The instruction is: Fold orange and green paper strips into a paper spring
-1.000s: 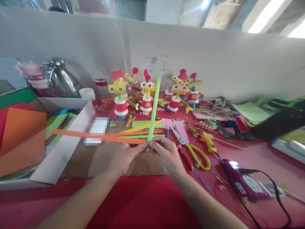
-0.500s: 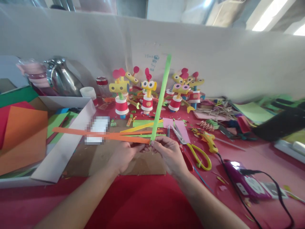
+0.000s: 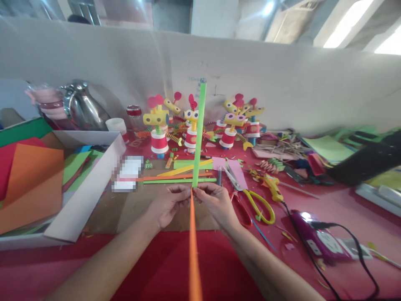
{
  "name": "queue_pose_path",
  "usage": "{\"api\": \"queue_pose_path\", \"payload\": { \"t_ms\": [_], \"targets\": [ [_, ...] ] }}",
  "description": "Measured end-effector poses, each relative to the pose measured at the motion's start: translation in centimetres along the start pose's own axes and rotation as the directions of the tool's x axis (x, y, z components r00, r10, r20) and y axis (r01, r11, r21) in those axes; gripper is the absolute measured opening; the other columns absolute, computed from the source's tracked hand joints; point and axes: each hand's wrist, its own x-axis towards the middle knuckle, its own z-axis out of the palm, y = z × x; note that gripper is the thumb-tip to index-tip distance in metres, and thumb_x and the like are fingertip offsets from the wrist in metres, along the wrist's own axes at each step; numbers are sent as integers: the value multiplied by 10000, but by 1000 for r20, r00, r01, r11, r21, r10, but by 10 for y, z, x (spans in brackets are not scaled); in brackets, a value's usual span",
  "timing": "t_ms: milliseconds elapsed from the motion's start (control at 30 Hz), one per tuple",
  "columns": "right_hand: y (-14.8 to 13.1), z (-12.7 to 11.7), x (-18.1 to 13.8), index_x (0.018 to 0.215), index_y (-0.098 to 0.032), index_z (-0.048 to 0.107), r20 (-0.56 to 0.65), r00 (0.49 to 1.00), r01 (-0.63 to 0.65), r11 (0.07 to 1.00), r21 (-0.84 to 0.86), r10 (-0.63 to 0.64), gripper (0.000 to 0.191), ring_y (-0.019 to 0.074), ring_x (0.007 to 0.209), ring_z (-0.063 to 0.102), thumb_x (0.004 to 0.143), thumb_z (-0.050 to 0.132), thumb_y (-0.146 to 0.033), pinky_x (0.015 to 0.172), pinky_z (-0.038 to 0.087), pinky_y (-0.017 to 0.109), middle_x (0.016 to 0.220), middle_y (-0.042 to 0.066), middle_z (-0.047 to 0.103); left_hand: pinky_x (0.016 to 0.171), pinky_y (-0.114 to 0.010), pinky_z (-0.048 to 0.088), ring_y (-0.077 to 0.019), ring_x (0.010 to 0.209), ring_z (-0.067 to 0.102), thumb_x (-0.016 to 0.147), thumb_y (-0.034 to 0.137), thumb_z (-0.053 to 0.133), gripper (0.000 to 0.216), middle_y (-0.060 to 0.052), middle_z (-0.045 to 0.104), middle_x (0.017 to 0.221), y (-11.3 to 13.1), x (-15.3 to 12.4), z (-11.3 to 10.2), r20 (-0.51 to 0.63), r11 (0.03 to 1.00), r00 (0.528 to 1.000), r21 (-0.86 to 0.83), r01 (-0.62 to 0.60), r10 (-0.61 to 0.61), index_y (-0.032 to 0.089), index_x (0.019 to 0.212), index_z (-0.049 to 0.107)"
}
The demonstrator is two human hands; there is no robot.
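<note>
A green paper strip (image 3: 199,138) stands upright, and an orange paper strip (image 3: 193,251) runs from its foot down towards me. The two meet at right angles where my fingertips come together. My left hand (image 3: 171,205) pinches this joint from the left, its fingers closed. From the other side my right hand (image 3: 216,204) grips the same joint between thumb and fingers. My fingers partly hide the fold itself. Beneath my hands lies a brown cardboard sheet (image 3: 131,213), with loose orange, green and yellow strips (image 3: 184,169) just beyond.
Several paper-cup robot figures (image 3: 191,136) stand at the back. On the right are scissors (image 3: 260,207), a yellow glue gun (image 3: 272,186) and a purple power unit (image 3: 321,234) with cords. A white box (image 3: 87,196) of coloured paper sits left, near a steel jug (image 3: 84,106).
The orange strip has swung from pointing left to pointing towards me. The green strip has become more upright and shifted left. Both hands stay at the joint.
</note>
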Motion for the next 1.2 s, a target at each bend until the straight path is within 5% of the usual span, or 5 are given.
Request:
{"api": "queue_pose_path", "payload": {
  "t_ms": [233,500,700,967,1200],
  "targets": [
    [11,-3,2,780,-204,781,61,996,62,997,-54,-58,178,142,599,588,699,741,-357,622,506,281,645,10,688,549,-204,379,-72,561,525,500,290,888,253,-6,648,588,0,0,3,-50,999,997,8,-52,53,142,614,718],
    [2,-1,-4,867,-238,769,62,990,134,986,-99,-128,207,204,846,668,671,774,-305,791,539,344,879,34,740,690,-252,451,-102,646,596,540,268,866,200,3,686,643,-4,2,5,-127,989,984,-50,-136,129,172,643,724],
    [1,2,-2,739,-200,744,-2,994,106,994,16,-106,77,143,616,611,725,734,-275,635,518,283,633,-9,685,716,-260,449,-112,670,611,598,247,833,166,6,684,672,-6,-4,10,-65,982,986,-106,-158,152,172,680,710],
    [-3,-2,-1,697,-177,746,69,998,-9,999,-54,13,148,129,592,604,704,748,-325,594,492,254,634,15,696,730,-286,463,-130,695,608,701,290,768,158,-18,682,732,8,-9,9,-53,972,978,135,-192,200,154,755,709],
    [-1,-4,0,660,-161,706,61,998,-14,998,-53,17,235,118,569,580,738,726,-381,586,476,247,602,13,663,673,-246,445,-102,646,577,683,249,775,132,9,649,668,4,-11,11,-111,972,968,97,-215,225,158,697,680]
  ]
}}
